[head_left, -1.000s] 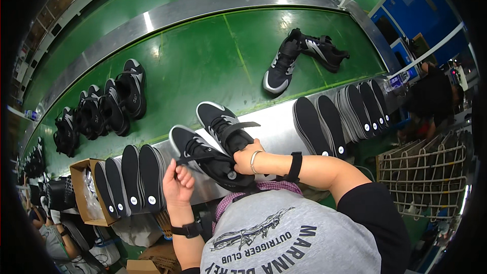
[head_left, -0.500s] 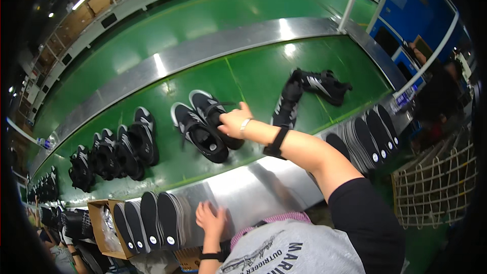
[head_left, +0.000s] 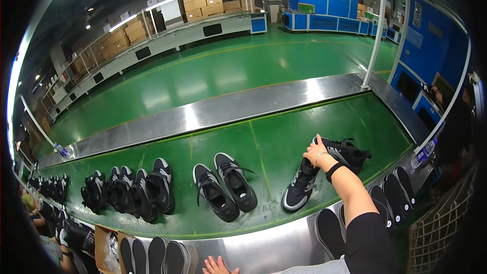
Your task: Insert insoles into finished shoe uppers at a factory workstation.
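Observation:
My right hand (head_left: 318, 154) is closed over the heel end of a black sneaker (head_left: 300, 186) with grey stripes, whose toe points toward me. Its partner, another black sneaker (head_left: 350, 153), lies on its side just beyond and to the right of that hand. Low in the picture, my left hand (head_left: 221, 266) rests with fingers spread on the metal ledge (head_left: 238, 246); no object shows in it. Between the two hands' positions, farther in on the green belt (head_left: 269, 157), stands a pair of black sneakers (head_left: 223, 193) with toes pointing away and straps loose.
More black sneakers (head_left: 157, 185) line the belt to the left. Stacks of black insoles (head_left: 175, 256) lie beside a cardboard box (head_left: 104, 246), and other insoles (head_left: 329, 231) sit on the right of the ledge. A white post (head_left: 376, 30) rises at the far edge. Co-workers are at both sides.
My right hand has moved from the middle pair to the sneaker on the right. The view has tilted up, and my left hand now sits lower in it.

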Action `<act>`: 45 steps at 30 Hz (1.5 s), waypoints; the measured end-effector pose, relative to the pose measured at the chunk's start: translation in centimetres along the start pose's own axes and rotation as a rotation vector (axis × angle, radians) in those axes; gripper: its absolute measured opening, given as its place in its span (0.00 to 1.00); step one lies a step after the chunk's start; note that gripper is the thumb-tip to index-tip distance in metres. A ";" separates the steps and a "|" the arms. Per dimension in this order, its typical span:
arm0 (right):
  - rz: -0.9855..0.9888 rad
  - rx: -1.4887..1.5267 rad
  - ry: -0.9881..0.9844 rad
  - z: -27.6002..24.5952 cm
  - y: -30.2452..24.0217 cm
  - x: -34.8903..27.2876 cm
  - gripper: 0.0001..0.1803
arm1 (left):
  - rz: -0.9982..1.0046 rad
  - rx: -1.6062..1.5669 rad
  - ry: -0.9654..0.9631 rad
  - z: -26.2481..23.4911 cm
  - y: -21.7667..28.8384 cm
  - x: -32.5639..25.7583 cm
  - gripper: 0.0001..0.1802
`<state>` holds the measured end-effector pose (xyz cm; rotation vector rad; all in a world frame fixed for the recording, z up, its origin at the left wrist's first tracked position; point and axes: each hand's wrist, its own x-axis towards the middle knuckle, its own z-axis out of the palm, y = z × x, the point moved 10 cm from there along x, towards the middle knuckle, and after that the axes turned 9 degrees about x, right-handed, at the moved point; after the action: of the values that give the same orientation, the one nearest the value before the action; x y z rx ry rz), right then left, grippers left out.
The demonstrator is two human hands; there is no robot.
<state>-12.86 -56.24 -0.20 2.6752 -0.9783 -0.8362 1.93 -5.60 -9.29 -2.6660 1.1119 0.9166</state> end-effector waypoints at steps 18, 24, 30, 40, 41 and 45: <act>0.765 0.429 -0.001 13.2 14.6 -9.3 0.19 | -0.003 -0.036 -0.075 -1.1 2.0 -0.8 0.52; 0.541 0.567 -0.261 13.4 12.6 -8.0 0.22 | 0.005 0.026 0.022 -0.3 2.1 -1.8 0.49; 0.374 0.519 0.222 2.3 7.8 -9.7 0.14 | 0.047 -0.022 -0.021 -0.1 2.5 1.1 0.53; -0.098 0.635 0.253 -4.6 -14.6 -22.4 0.10 | 0.547 -1.179 -0.132 -7.0 15.2 -4.9 0.66; -0.116 0.646 0.127 -3.5 -17.4 -23.4 0.12 | 0.532 -1.174 -0.071 -5.5 14.9 -4.7 0.69; -0.233 0.623 0.012 0.5 -25.7 -26.6 0.16 | 0.215 -1.158 -0.185 -1.4 10.9 -3.6 0.73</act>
<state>-15.89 -19.44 2.54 3.3684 -1.0797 -0.6249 -6.75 -11.73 -4.77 -3.1036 0.9957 2.3786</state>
